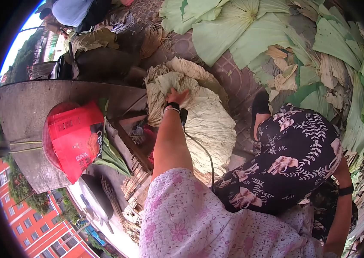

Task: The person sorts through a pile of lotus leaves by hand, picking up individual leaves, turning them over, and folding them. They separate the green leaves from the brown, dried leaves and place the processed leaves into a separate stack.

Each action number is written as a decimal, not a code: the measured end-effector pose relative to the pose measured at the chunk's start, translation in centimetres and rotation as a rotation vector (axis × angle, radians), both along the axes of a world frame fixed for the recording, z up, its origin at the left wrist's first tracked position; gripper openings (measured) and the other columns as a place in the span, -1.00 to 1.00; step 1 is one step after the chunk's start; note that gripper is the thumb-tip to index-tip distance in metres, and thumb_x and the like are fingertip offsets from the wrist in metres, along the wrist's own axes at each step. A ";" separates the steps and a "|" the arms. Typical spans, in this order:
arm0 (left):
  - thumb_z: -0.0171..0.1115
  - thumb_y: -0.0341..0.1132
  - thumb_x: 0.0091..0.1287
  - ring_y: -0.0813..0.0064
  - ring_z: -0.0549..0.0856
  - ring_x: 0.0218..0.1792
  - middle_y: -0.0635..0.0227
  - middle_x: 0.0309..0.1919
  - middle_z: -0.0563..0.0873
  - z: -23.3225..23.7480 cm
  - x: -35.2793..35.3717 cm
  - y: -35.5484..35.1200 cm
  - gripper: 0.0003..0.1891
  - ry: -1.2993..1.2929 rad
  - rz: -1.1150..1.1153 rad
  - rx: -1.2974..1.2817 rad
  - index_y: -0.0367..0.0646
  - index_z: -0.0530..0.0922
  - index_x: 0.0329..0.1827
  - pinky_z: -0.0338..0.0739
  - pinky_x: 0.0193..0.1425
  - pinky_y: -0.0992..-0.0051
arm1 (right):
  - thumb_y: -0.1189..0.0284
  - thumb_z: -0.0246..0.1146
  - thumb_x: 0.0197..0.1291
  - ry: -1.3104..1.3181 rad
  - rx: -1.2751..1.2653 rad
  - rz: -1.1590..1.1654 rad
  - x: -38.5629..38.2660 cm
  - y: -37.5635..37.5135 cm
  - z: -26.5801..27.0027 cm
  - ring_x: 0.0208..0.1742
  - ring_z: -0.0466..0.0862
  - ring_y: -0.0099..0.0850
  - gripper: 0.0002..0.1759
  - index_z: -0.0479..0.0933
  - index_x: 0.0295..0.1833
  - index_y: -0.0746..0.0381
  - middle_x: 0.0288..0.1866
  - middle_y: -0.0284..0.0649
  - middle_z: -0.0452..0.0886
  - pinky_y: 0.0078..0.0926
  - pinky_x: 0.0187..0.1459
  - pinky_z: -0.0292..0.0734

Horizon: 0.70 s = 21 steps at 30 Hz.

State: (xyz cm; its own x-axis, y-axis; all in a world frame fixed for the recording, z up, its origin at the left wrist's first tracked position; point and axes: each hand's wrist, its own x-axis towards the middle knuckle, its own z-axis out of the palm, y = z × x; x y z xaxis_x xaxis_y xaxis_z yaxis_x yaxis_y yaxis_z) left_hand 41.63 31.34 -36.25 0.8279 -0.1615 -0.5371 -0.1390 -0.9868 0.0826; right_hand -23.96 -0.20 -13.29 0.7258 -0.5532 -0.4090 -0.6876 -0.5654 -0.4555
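Dried lotus leaves (210, 133) are piled right of the desk (23, 99), touched far-left by the left hand (177, 98), grip can't be told tbh; fingers of the right hand (342, 172) are hidden by patterned trousers (296, 150).

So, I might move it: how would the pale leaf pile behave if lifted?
The pale leaf pile looks fragile: its wrinkled, dry-looking surface might crack. Layers at its upper edge suggest leaves could slide apart. Its broad rim may sag.
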 end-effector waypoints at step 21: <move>0.19 -0.33 0.43 -0.21 0.46 0.30 -0.24 0.32 0.42 12.4 -14.1 -14.6 -0.70 -0.547 -0.706 -0.733 -0.22 0.54 0.16 0.40 0.35 0.05 | 0.33 0.26 0.20 -0.054 -0.269 -0.157 -1.2 -1.5 6.0 -0.17 0.69 -0.01 -0.78 0.56 -0.15 0.26 -0.26 -0.04 0.65 -0.05 -0.14 0.58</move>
State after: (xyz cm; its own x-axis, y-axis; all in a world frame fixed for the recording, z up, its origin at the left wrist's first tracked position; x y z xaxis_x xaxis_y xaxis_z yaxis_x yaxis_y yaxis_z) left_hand 27.57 16.74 -23.82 0.5220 -0.8059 0.2794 -0.8347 -0.4152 0.3619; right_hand -25.17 -1.70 -7.28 0.6397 -0.7433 -0.1958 -0.7548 -0.5594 -0.3426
